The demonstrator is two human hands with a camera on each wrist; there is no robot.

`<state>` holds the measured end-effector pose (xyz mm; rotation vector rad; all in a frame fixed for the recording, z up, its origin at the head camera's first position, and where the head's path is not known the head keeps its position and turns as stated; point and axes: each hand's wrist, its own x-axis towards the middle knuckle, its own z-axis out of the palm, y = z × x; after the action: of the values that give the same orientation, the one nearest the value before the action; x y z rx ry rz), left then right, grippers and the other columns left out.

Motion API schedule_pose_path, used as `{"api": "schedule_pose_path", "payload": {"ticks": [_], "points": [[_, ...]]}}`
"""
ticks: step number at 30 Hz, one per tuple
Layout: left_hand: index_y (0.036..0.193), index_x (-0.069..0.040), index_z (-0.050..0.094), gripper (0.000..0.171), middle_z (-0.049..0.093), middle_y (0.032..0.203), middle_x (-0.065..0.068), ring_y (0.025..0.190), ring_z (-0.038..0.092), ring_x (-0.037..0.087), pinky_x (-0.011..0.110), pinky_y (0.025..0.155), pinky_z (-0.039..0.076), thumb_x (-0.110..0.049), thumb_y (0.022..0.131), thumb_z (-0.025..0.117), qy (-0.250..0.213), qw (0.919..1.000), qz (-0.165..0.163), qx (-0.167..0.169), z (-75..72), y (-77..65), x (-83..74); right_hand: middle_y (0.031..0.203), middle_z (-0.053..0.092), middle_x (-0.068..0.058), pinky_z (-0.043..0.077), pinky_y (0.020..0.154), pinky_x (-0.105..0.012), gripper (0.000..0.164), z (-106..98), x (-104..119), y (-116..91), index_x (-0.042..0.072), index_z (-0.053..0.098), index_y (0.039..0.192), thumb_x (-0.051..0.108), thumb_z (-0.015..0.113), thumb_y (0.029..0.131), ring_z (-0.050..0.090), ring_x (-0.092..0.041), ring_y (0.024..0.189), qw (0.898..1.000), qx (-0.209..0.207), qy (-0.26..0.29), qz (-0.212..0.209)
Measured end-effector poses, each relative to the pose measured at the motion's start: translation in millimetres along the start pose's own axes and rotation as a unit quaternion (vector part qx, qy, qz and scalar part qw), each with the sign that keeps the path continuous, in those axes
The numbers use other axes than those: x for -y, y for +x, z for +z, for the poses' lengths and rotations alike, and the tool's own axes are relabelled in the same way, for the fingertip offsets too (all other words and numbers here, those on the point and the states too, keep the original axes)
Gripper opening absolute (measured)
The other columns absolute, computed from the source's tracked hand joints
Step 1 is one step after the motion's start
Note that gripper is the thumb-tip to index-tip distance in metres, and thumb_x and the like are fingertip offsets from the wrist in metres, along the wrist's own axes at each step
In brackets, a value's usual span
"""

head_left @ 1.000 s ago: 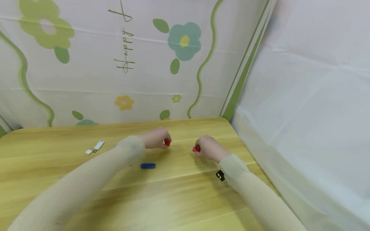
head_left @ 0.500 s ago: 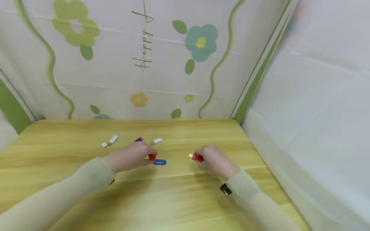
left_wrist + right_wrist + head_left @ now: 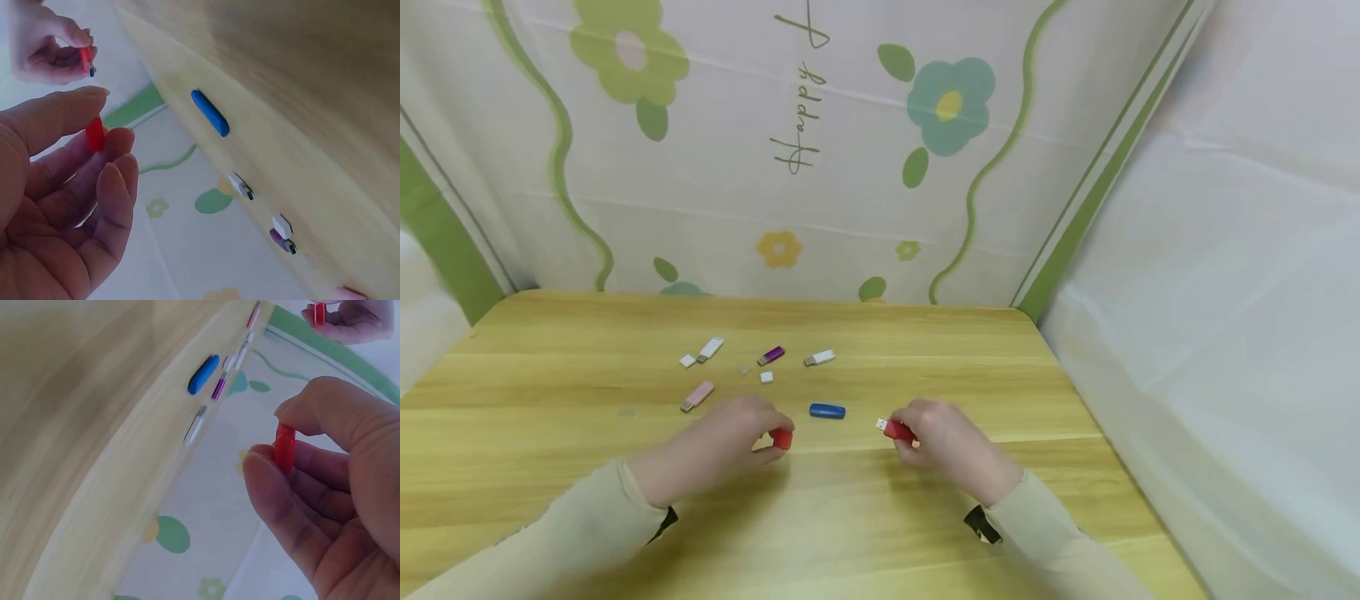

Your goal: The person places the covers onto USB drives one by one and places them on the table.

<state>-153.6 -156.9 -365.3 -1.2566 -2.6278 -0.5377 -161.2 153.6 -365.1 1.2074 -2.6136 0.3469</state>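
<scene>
My left hand (image 3: 718,446) pinches a red USB stick cap (image 3: 782,439) between thumb and fingertips, above the front middle of the table. To its right, my right hand (image 3: 958,442) pinches a red USB stick (image 3: 898,430), whose bare metal plug points left toward the cap. Cap and stick are well apart. In the right wrist view, only the red body (image 3: 285,450) of that stick shows between thumb and fingers. A blue USB stick (image 3: 827,411) lies on the table between and slightly beyond the hands.
On the wooden table (image 3: 925,358) farther back lie white USB sticks (image 3: 711,349), a purple one (image 3: 771,356) and a pink one (image 3: 697,396), plugs bare. White caps (image 3: 767,377) and a faint clear cap (image 3: 745,369) lie near them. A flowered cloth hangs behind; white sheeting borders the right.
My left hand has drawn left and nearer with the red cap, uncovering the purple and pink sticks. My right hand, still holding the red stick, has come slightly nearer. The head view has shifted.
</scene>
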Motion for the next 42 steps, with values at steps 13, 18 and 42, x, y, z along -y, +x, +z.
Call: {"api": "schedule_pose_path", "payload": {"ticks": [13, 18, 42], "points": [[0.086, -0.017, 0.069, 0.019, 0.063, 0.079, -0.014, 0.072, 0.055, 0.006, 0.025, 0.066, 0.05, -0.01, 0.077, 0.085, -0.008, 0.9994, -0.003, -0.035, 7.8, -17.7, -22.8, 0.075, 0.065, 0.003, 0.043, 0.061, -0.006, 0.011, 3, 36, -2, 0.005, 0.07, 0.09, 0.004, 0.076, 0.081, 0.054, -0.002, 0.063, 0.998, 0.008, 0.043, -0.038], [0.086, -0.018, 0.07, 0.018, 0.062, 0.078, -0.016, 0.071, 0.053, 0.004, 0.023, 0.065, 0.049, -0.012, 0.078, 0.084, -0.013, 0.9991, 0.001, -0.041, 6.9, -20.7, -29.8, 0.073, 0.062, 0.007, 0.041, 0.06, -0.005, 0.011, 2, 46, -1, 0.009, 0.067, 0.087, 0.005, 0.077, 0.082, 0.05, 0.0, 0.062, 0.997, 0.002, 0.049, -0.059], [0.085, -0.019, 0.068, 0.017, 0.06, 0.075, -0.017, 0.066, 0.046, 0.003, 0.019, 0.058, 0.043, -0.015, 0.079, 0.084, -0.015, 0.9984, -0.026, -0.049, 11.7, -30.7, -39.6, 0.082, 0.069, 0.004, 0.046, 0.067, -0.007, 0.014, 13, 67, 12, 0.007, 0.071, 0.096, 0.006, 0.078, 0.084, 0.058, -0.002, 0.066, 0.993, -0.008, 0.068, -0.101]]}}
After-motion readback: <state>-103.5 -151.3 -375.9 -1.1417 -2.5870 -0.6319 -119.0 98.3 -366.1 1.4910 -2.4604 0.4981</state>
